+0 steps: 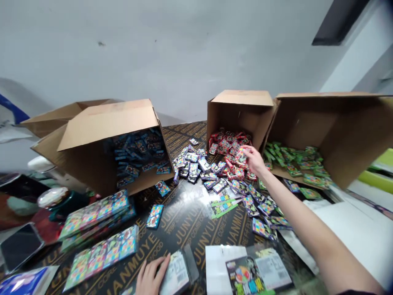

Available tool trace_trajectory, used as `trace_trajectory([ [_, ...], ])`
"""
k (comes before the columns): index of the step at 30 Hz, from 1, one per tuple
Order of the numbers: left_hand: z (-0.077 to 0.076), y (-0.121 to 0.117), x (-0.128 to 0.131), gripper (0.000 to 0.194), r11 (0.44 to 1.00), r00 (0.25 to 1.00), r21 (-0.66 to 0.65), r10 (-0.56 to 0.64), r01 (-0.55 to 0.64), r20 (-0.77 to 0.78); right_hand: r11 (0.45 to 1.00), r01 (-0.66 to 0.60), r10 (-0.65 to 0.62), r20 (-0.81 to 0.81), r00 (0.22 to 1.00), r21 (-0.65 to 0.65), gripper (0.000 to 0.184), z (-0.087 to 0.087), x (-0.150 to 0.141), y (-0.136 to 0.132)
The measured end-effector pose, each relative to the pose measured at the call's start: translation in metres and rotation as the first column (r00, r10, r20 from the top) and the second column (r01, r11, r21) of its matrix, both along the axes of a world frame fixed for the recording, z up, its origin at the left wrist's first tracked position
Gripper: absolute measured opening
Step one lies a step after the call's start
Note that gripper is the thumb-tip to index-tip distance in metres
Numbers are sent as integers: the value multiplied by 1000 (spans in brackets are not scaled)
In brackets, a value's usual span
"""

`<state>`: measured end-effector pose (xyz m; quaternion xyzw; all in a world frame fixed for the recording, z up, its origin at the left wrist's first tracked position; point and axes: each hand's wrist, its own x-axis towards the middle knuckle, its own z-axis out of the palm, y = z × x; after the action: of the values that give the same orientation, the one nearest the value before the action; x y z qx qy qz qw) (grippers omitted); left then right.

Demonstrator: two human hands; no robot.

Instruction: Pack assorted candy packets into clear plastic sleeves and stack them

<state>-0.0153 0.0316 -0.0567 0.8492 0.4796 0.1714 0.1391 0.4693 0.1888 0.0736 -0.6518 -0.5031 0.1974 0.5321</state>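
Observation:
My right hand [253, 159] reaches far forward over a heap of small red packets [230, 148] spilling from the middle cardboard box [242, 107]; its fingers pinch one red packet [241, 156]. Near the bottom edge my left hand [151, 275] lies flat, fingers stretched, on a clear plastic sleeve with a printed card [175, 273]. Several purple and multicoloured packets [196, 164] are scattered between the boxes on the dark table [184, 217].
A tipped box of blue packets [135, 157] stands at left, a box of green packets [294, 162] at right. Stacks of colourful sheets [98, 213] lie front left, a phone [19, 245] beside them, a printed card [248, 272] front centre.

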Motion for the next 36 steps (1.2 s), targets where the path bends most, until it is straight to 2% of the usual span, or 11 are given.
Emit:
trace_trajectory([
  [2, 26, -2, 17, 61, 994, 993, -95, 55, -45, 107, 985, -170, 167, -130, 977, -12, 40, 3, -45, -31],
  [4, 57, -6, 40, 48, 967, 936, -230, 180, -111, 303, 905, -426, 393, -355, 848, -16, 37, 0, -98, -66],
  [7, 98, -11, 72, 37, 869, 746, -495, 322, 12, 582, 709, -704, 581, -594, 556, 34, 32, -6, -171, -119],
  [11, 116, -23, 84, 32, 654, 537, -715, 522, 246, 662, 417, -907, 794, -464, 393, -56, 32, -6, -222, -162],
  [12, 115, -27, 81, 31, 611, 506, -746, 571, 265, 647, 430, -899, 826, -367, 428, -80, 34, -6, -227, -167],
  [16, 106, -38, 65, 28, 574, 236, -791, 756, 211, 611, 789, -614, 611, 86, 787, 15, 57, -13, -241, -179],
  [20, 100, -46, 64, 36, 547, -4, -796, 825, 260, 565, 832, -549, 528, 189, 828, 82, 83, -28, -262, -199],
  [24, 92, -60, 78, 32, 469, 16, -809, 862, 354, 507, 836, -538, 504, 236, 831, 109, 75, -36, -277, -214],
  [27, 87, -69, 80, 24, 435, 27, -820, 878, 372, 478, 778, -627, 596, 259, 760, 51, 73, -35, -272, -214],
  [31, 84, -67, 69, 23, 458, 221, -821, 810, 340, 543, 620, -784, 770, 204, 604, -22, 75, -32, -254, -209],
  [36, 85, -61, 61, 34, 560, 386, -807, 714, 189, 585, 602, -797, 779, 251, 575, -40, 89, -38, -245, -214],
])
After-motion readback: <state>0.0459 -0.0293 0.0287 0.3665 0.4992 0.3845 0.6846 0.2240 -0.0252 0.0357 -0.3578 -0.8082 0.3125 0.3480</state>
